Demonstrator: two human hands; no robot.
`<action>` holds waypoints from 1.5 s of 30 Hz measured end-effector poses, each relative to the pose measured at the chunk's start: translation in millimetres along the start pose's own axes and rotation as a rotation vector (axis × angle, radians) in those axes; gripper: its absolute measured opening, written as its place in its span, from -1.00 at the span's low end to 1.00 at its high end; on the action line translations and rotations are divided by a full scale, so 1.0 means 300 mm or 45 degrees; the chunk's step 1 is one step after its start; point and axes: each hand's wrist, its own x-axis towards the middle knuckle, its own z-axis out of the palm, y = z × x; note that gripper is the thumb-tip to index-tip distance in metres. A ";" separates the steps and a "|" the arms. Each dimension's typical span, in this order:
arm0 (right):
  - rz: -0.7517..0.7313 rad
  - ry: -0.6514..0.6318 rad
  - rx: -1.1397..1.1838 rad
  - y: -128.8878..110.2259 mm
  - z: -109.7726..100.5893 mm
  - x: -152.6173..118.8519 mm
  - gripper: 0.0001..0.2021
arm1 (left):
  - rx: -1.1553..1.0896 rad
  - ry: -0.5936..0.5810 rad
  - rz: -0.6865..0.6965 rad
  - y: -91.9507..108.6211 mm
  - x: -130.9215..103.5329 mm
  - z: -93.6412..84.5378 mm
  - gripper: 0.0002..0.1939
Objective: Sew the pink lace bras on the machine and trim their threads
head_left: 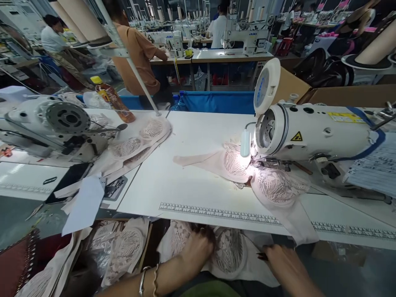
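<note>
A pale pink lace bra piece (229, 251) lies across the person's lap, below the table's front edge. My left hand (199, 243) is closed on its upper middle part, between the two lace cups. At the right end of this piece is my right hand (275, 255), its fingers closed on the fabric edge. On the table, another lace bra piece (275, 187) sits under the lit needle area of the sewing machine (315, 132), one end hanging over the front edge. Neither hand touches that one.
Stacked bra pieces (125, 247) fill a box at lower left. More pieces (126, 148), a bottle (113, 99) and a second machine (62, 123) stand left. A thread stand pole (139, 78) rises behind. People work at machines in the background.
</note>
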 end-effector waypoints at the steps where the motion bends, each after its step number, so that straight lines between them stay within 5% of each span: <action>1: -0.047 0.018 0.024 0.012 -0.028 -0.014 -0.71 | 0.021 0.110 0.107 0.007 0.007 -0.008 -0.89; 5: -0.424 0.402 0.423 0.081 -0.221 -0.012 -0.65 | 0.022 0.752 0.696 -0.038 0.096 -0.113 -0.87; 7: -0.424 0.689 0.429 0.133 -0.329 0.049 -0.67 | -0.030 0.905 0.643 -0.093 0.205 -0.188 -0.85; 10: -0.115 0.973 0.222 0.227 -0.453 0.199 -0.71 | -0.066 0.812 0.473 -0.178 0.396 -0.296 -0.81; 12: 0.032 1.073 0.040 0.286 -0.495 0.305 -0.78 | -0.041 0.682 0.515 -0.218 0.490 -0.351 -0.77; 18: 0.038 1.087 -0.304 0.369 -0.488 0.466 -0.65 | 0.081 0.558 0.664 -0.249 0.545 -0.397 -0.81; 30: -0.187 0.876 -0.105 0.378 -0.477 0.423 -0.75 | 0.248 0.672 0.592 -0.248 0.544 -0.356 -0.71; 34: -0.390 0.668 0.107 0.352 -0.477 0.406 -0.53 | 0.238 0.696 0.547 -0.263 0.543 -0.359 -0.66; 37: -0.372 0.581 0.117 0.337 -0.479 0.394 -0.48 | 0.216 0.666 0.519 -0.271 0.542 -0.365 -0.61; 45: -0.344 0.707 -0.027 0.301 -0.480 0.387 -0.47 | 0.098 0.625 0.538 -0.330 0.566 -0.384 -0.59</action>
